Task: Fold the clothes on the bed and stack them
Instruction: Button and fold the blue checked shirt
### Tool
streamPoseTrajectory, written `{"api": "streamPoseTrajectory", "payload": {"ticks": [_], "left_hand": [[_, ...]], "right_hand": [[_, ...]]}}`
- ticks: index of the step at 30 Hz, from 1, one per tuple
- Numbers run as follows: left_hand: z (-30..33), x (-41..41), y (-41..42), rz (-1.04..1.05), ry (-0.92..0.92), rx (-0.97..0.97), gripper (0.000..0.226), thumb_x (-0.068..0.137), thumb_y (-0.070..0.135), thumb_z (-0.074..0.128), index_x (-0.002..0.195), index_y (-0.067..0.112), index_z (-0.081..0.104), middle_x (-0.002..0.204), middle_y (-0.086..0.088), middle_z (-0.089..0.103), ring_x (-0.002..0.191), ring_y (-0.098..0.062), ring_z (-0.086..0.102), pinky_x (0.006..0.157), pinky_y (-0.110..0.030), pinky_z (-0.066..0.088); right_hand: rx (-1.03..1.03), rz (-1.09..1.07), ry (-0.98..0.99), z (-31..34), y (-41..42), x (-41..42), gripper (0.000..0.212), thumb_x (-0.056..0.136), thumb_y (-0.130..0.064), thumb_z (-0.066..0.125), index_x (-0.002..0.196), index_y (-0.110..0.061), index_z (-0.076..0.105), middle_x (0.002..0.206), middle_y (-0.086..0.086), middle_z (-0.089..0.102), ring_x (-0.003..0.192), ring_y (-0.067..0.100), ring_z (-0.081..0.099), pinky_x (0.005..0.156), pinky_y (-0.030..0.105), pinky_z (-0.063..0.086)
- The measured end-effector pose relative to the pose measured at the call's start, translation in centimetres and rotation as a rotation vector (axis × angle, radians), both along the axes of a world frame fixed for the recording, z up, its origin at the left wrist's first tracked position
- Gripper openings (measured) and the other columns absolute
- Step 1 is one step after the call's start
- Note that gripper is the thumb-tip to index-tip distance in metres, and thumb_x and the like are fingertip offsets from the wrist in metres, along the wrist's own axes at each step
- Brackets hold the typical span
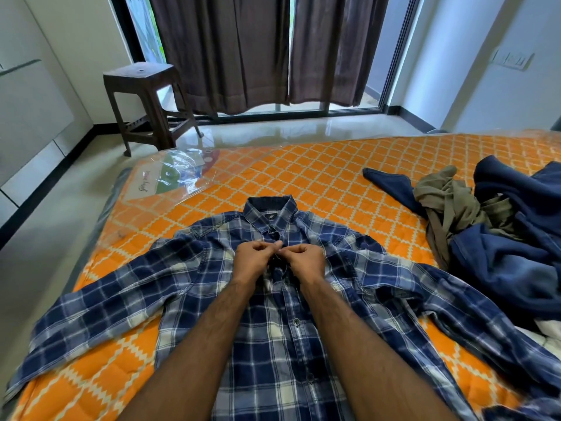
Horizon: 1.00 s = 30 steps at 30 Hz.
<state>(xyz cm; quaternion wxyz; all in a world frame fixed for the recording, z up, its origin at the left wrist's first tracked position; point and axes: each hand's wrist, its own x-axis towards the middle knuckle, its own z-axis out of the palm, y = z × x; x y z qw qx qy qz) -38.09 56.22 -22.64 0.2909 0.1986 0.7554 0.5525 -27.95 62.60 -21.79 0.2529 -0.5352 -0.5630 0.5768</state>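
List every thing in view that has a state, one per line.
plaid shirt: spread flat, front up, sleeves out, lower buttons done
left hand: pinching the shirt placket near the collar
right hand: pinching the same placket
clothes pile: crumpled, unfolded
curtains: mostly drawn, gap in the middle
stool: upright on the floor

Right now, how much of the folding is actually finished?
Barely begun. The plaid shirt lies flat, face up, sleeves spread on the orange mattress; that much is done. In hand: the left hand and right hand pinch its placket below the collar, seemingly buttoning it. Left: folding it, then the unfolded heap of navy and olive clothes at right. No folded stack shows.
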Motion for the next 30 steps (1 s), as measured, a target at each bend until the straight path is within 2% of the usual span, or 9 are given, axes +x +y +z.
{"api": "streamPoseTrajectory", "payload": {"ticks": [3,7,10,16,19,22,25,28,30], "left_hand": [[-0.2,0.1,0.2,-0.014,0.104,-0.061,0.007,0.085,0.016,0.078,0.091,0.013,0.077,0.089,0.000,0.076,0.086,-0.013,0.071,0.078,-0.027,0.057],[-0.3,0.9,0.5,0.060,0.258,-0.130,0.005,0.088,0.013,0.074,0.094,0.013,0.074,0.086,0.003,0.071,0.075,-0.007,0.064,0.059,-0.010,0.044],[-0.5,1.3,0.3,0.075,0.324,-0.127,0.007,0.090,0.010,0.072,0.096,0.012,0.072,0.085,0.004,0.066,0.079,-0.010,0.062,0.069,-0.016,0.045],[-0.9,1.1,0.6,0.071,0.242,-0.089,0.017,0.088,0.009,0.074,0.099,0.013,0.062,0.082,0.006,0.063,0.075,-0.005,0.060,0.058,-0.010,0.039],[-1.3,0.7,0.5,0.028,0.211,-0.084,0.022,0.088,0.016,0.076,0.102,0.013,0.059,0.086,0.002,0.066,0.077,-0.010,0.063,0.063,-0.018,0.047],[-1.2,0.1,0.1,-0.025,0.137,-0.078,0.019,0.094,0.026,0.068,0.105,0.014,0.057,0.099,-0.004,0.069,0.089,-0.017,0.066,0.078,-0.035,0.057],[0.3,0.1,-1.6,-0.144,0.111,-0.085,0.019,0.098,0.021,0.062,0.115,0.016,0.054,0.116,-0.006,0.066,0.104,-0.018,0.064,0.094,-0.041,0.054],[2.1,1.7,-5.2,-0.364,0.352,-0.157,0.033,0.096,0.013,0.064,0.126,0.015,0.050,0.124,-0.002,0.058,0.114,-0.017,0.056,0.101,-0.035,0.048],[2.4,3.2,-8.2,-0.453,0.602,-0.225,0.033,0.095,0.015,0.064,0.126,0.014,0.052,0.124,-0.002,0.056,0.113,-0.017,0.054,0.099,-0.033,0.046]], "right_hand": [[0.044,-0.004,-0.081,-0.2,-0.1,-0.4,0.011,0.080,-0.024,0.083,0.073,-0.022,0.074,0.074,-0.005,0.074,0.072,0.014,0.072,0.076,0.041,0.063],[0.045,-0.014,-0.120,-0.2,0.0,-0.8,0.013,0.078,-0.020,0.080,0.069,-0.023,0.072,0.072,-0.007,0.073,0.075,0.014,0.071,0.082,0.045,0.060],[0.065,-0.018,-0.144,-0.5,0.0,-1.0,0.008,0.079,-0.022,0.079,0.072,-0.022,0.074,0.073,-0.009,0.072,0.077,0.012,0.069,0.088,0.046,0.057],[-0.008,0.061,-0.125,-0.4,0.7,-0.6,0.010,0.084,-0.017,0.070,0.075,-0.021,0.071,0.082,0.001,0.074,0.086,0.022,0.070,0.089,0.047,0.058],[-0.045,0.093,-0.043,-0.5,1.3,0.0,0.021,0.090,0.001,0.061,0.078,-0.013,0.072,0.086,0.009,0.075,0.083,0.019,0.069,0.083,0.037,0.059],[-0.061,0.137,0.004,-0.8,1.6,0.4,0.029,0.091,0.011,0.047,0.092,-0.006,0.070,0.087,0.011,0.076,0.086,0.020,0.072,0.085,0.033,0.060],[-0.037,0.213,0.035,0.2,1.0,2.0,0.031,0.092,0.012,0.045,0.110,-0.005,0.063,0.100,0.011,0.073,0.097,0.022,0.071,0.091,0.036,0.058],[0.068,0.331,-0.023,2.1,-0.8,6.5,0.029,0.095,0.008,0.048,0.110,-0.013,0.061,0.110,0.004,0.065,0.102,0.018,0.064,0.085,0.033,0.056],[0.144,0.372,-0.056,2.6,-1.6,10.1,0.027,0.097,0.005,0.051,0.114,-0.014,0.061,0.111,-0.002,0.062,0.098,0.011,0.061,0.073,0.022,0.052]]}}
